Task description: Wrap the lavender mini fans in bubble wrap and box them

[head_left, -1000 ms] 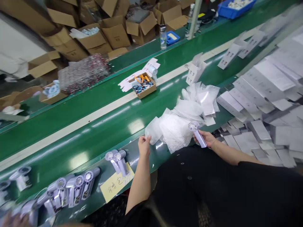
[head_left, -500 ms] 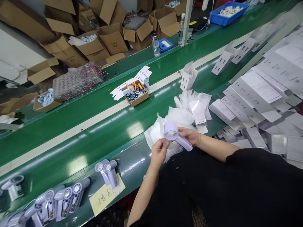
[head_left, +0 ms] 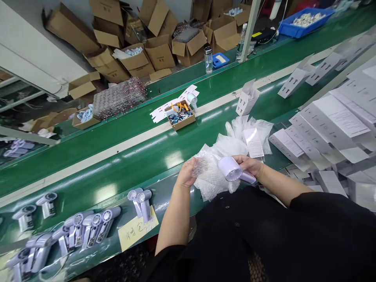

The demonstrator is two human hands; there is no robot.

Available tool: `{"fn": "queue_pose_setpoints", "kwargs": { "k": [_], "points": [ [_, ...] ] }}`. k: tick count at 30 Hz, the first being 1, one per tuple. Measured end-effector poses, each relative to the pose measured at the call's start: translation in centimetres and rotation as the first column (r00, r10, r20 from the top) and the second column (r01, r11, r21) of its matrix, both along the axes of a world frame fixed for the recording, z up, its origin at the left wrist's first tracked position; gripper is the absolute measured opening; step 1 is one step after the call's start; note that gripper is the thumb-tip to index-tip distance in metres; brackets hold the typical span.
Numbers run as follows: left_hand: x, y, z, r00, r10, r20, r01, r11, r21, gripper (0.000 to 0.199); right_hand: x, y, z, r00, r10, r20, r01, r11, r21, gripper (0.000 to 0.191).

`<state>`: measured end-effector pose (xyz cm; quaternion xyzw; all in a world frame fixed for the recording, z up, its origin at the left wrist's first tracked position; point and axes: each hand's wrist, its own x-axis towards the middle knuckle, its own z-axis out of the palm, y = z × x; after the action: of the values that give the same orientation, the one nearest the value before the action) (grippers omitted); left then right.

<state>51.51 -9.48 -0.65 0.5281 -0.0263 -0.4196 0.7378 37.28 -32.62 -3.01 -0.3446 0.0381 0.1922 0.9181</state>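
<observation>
My right hand [head_left: 251,164] is closed around the handle of a lavender handheld fan [head_left: 230,168], shaped like a small hair dryer, its round head pointing left. At the left, my left hand [head_left: 187,172] pinches the edge of a clear bubble-wrap bag [head_left: 202,166]. More white bubble bags [head_left: 232,145] lie heaped under and behind the fan. A printed leaflet [head_left: 253,143] rests on that heap, just beyond my right hand.
Several lavender fans [head_left: 95,221] lie at the lower left, two of them on a yellow handwritten card [head_left: 138,231]. White boxes [head_left: 317,121] crowd the right. Across the green belt [head_left: 117,164] sits a small carton [head_left: 183,124] of parts and orange-handled pliers.
My left hand has left the fan and moved left, where it now grips a bubble-wrap bag. The fan stays in my right hand, slightly lower right. The view has shifted left.
</observation>
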Motion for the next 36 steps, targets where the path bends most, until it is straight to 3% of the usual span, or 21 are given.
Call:
{"fn": "queue_pose_setpoints", "kwargs": {
  "k": [4, 8, 13, 18, 20, 22, 24, 25, 26, 27, 28, 29, 30, 32, 34, 36],
  "points": [
    [-0.8, 1.6, 2.5, 0.969, -0.172, 0.176, 0.156, 0.982, 0.105, 0.044, -0.4, -1.1, -0.8, 0.995, -0.099, 0.021, 0.099, 0.995, 0.016, 0.043],
    [-1.9, 1.3, 3.4, 0.920, -0.331, 0.212, 0.308, 0.942, 0.134, 0.040, -0.6, -0.8, -1.0, 0.997, -0.076, 0.032, 0.076, 0.997, -0.003, 0.042],
    [-2.5, 1.1, 3.1, 0.969, -0.228, 0.094, 0.228, 0.974, 0.013, 0.058, -0.6, 0.0, -0.1, 0.999, -0.012, 0.045, 0.016, 0.995, -0.099, 0.035],
    [-2.8, 2.0, 2.9, 0.943, -0.275, 0.187, 0.223, 0.941, 0.255, 0.033, -0.6, -0.6, 0.2, 0.998, -0.009, 0.062, 0.020, 0.985, -0.172, 0.035],
    [-2.2, 2.5, 3.0, 0.961, -0.180, 0.209, 0.106, 0.941, 0.322, 0.031, -0.6, -1.2, 0.7, 0.998, -0.049, 0.050, 0.059, 0.972, -0.227, 0.035],
    [-1.3, 2.9, 3.3, 0.933, 0.063, 0.354, -0.207, 0.900, 0.384, 0.033, -0.6, -1.8, 1.9, 0.988, -0.149, 0.026, 0.150, 0.947, -0.283, 0.034],
    [-0.6, 2.9, 3.8, 0.750, 0.304, 0.587, -0.565, 0.756, 0.331, 0.038, -0.6, -1.6, 3.5, 0.976, -0.219, 0.018, 0.215, 0.934, -0.287, 0.035],
    [-0.6, 2.5, 4.0, 0.655, 0.358, 0.666, -0.656, 0.706, 0.266, 0.040, -0.6, -1.1, 4.2, 0.978, -0.210, 0.020, 0.208, 0.943, -0.261, 0.037],
    [-0.8, 1.9, 4.2, 0.615, 0.370, 0.696, -0.667, 0.715, 0.210, 0.039, -0.6, -0.3, 4.9, 0.985, -0.170, 0.027, 0.171, 0.959, -0.224, 0.042],
    [-1.4, 1.2, 4.3, 0.649, 0.351, 0.675, -0.605, 0.776, 0.177, 0.037, -0.5, 0.8, 5.4, 0.994, -0.109, 0.033, 0.113, 0.976, -0.184, 0.049],
    [-2.2, 0.3, 4.2, 0.739, 0.296, 0.605, -0.477, 0.864, 0.160, 0.035, -0.5, 1.9, 5.7, 0.998, -0.047, 0.037, 0.052, 0.988, -0.146, 0.056],
    [-3.1, -0.6, 4.0, 0.843, 0.202, 0.498, -0.306, 0.942, 0.136, 0.032, -0.4, 3.1, 5.7, 0.999, 0.003, 0.041, 0.002, 0.993, -0.116, 0.064],
    [-4.1, -1.3, 3.8, 0.920, 0.093, 0.380, -0.139, 0.986, 0.094, 0.029, -0.3, 4.1, 5.6, 0.998, 0.037, 0.044, -0.032, 0.995, -0.095, 0.069],
    [-5.7, -2.1, 3.1, 0.978, -0.052, 0.202, 0.053, 0.999, 0.002, 0.026, -0.2, 5.5, 4.9, 0.998, 0.061, 0.036, -0.058, 0.995, -0.075, 0.069],
    [-6.6, -1.9, 2.3, 0.989, -0.064, 0.137, 0.069, 0.997, -0.031, 0.025, -0.3, 5.8, 4.1, 0.998, 0.065, -0.010, -0.066, 0.993, -0.098, 0.054],
    [-6.5, -1.1, 1.5, 0.996, -0.006, 0.088, 0.008, 1.000, -0.020, 0.028, -0.6, 5.4, 3.5, 0.994, 0.067, -0.083, -0.080, 0.985, -0.156, 0.041]
  ]
}}
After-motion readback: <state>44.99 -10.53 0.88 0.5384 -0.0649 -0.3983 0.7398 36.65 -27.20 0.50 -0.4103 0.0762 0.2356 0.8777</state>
